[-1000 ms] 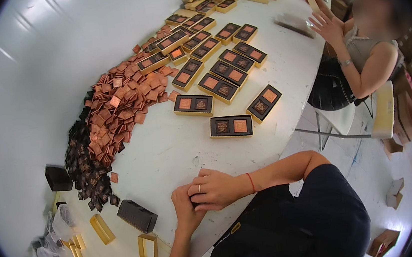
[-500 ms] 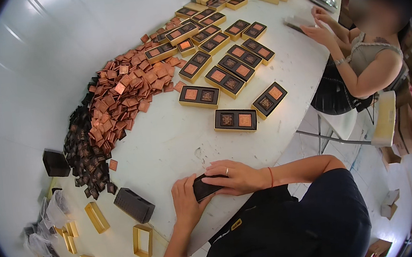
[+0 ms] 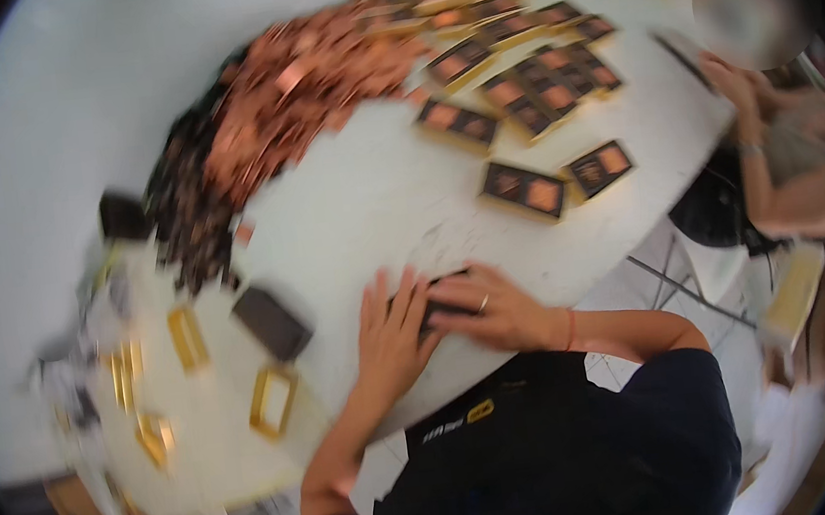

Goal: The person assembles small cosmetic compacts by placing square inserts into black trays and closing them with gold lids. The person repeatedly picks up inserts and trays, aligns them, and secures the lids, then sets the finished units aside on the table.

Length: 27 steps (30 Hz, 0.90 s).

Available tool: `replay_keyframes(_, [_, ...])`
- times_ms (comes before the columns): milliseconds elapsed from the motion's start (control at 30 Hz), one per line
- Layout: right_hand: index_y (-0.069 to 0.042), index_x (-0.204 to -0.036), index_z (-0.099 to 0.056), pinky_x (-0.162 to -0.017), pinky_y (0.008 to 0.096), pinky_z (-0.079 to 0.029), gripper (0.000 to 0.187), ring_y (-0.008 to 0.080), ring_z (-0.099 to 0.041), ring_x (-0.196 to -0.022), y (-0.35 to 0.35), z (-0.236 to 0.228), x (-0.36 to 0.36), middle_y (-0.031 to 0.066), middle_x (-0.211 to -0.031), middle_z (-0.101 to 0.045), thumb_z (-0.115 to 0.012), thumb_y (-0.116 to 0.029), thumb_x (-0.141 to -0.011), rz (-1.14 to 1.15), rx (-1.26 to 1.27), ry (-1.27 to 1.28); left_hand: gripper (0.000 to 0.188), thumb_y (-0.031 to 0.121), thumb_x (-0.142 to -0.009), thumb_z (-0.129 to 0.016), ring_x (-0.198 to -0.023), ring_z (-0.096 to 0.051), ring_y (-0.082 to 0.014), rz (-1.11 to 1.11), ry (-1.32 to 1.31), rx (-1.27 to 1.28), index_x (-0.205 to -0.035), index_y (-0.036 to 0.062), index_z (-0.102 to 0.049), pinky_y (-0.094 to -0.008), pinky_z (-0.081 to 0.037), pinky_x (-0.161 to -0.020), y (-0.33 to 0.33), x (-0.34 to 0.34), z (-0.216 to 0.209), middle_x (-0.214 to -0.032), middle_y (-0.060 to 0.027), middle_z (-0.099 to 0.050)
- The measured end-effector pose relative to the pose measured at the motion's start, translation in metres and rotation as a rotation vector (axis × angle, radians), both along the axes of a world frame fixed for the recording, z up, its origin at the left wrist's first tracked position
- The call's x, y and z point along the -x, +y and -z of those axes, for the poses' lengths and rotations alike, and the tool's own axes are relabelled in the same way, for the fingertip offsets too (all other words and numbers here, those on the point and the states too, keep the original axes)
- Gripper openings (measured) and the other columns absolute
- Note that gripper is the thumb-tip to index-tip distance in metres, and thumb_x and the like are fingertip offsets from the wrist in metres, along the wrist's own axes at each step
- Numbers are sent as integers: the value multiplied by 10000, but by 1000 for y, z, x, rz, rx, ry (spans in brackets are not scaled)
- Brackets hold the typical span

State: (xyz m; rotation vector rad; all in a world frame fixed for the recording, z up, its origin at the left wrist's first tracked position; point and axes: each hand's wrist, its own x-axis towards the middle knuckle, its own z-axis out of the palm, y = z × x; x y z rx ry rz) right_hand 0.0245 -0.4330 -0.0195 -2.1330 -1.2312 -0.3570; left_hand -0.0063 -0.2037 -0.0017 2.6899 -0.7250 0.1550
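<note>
At the near edge of the white table, a small black tray (image 3: 452, 296) is between my two hands, mostly covered by fingers. My left hand (image 3: 392, 332) lies along its left side with the fingers stretched forward over it. From the right, my right hand (image 3: 501, 311), with a ring, grips the tray's other end. Blur hides whether anything is inside it. A stack of black trays (image 3: 274, 322) rests left of my left hand, and a gold open box frame (image 3: 274, 401) lies nearer to me.
Heaps of copper square packets (image 3: 305, 98) and black square packets (image 3: 190, 195) run along the wall side. Gold-rimmed boxes (image 3: 523, 189) holding one copper and one dark square spread toward the far right. More gold frames (image 3: 188, 338) lie left. A co-worker (image 3: 794, 157) sits at right.
The whole view has shifted and blurred as my head turned. My left fingers now stretch further over the black tray. Another person's arm has come into view at lower left.
</note>
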Motion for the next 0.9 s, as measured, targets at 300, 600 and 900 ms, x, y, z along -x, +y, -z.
replay_keyframes(300, [-112, -1261, -636, -1161, 555, -187, 466, 320, -473, -1326, 14, -12, -7, 109, -1385, -562, -662, -4, -808, 398, 122, 31, 806, 206, -724, -849, -1400, -383, -373, -872, -257, 190, -1417, 45, -470, -478, -262, -1167, 149, 95, -55, -1483, -164, -465])
replay_keyframes(600, [0, -1019, -663, -769, 394, -517, 313, 304, -641, -890, 209, -27, -44, 169, -1007, -652, -735, -255, -853, 19, -239, 592, 427, 162, -814, -774, -1198, -526, -310, -942, -243, 376, -1205, 51, -643, -431, -379, -1058, 139, 108, -20, -1242, -137, -605])
replay_keyframes(900, [-15, -1049, -608, -818, 369, -555, 314, 269, -595, -1056, 241, 26, -35, 170, -1217, -542, -769, -175, -832, 16, -735, 953, 537, -52, -894, -642, -882, -629, -109, -777, 40, 1190, -1387, 23, -442, -248, -478, -855, 134, 9, -32, -956, -99, -704])
